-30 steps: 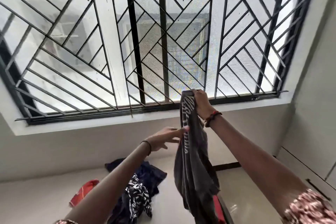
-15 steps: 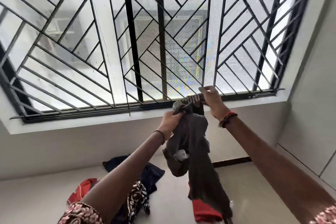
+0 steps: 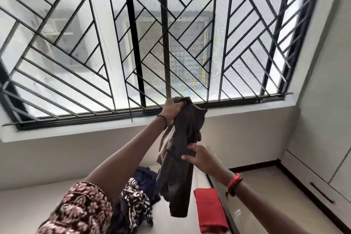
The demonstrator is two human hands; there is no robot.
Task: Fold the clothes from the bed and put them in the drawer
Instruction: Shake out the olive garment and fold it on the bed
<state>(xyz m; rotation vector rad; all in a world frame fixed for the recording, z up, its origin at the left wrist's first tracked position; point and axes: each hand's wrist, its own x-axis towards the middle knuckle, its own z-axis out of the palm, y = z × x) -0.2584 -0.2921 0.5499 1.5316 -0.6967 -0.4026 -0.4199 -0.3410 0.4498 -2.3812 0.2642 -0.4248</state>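
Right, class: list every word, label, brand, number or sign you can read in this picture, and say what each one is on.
None can be read. The dark grey garment, gripped by the left hand and pinched by the right hand, shows no print in view. The folded red cloth and the black-and-white patterned garment bear no lettering.

Left arm: stretched up and forward, nearly straight, floral sleeve (image 3: 81,209) at the upper arm. Left hand (image 3: 173,110) is the higher of the two, back of hand toward the camera, fingers curled tight round the top end of the dark garment (image 3: 178,176). Thin dark band (image 3: 163,119) at the left wrist.

Right arm: enters from lower right, forearm angled up and left. Right hand (image 3: 202,159) sits lower, at the garment's mid-length, thumb and fingers pinching a fold. Red bead bracelet (image 3: 234,183) at the right wrist. Hands apart, not touching.
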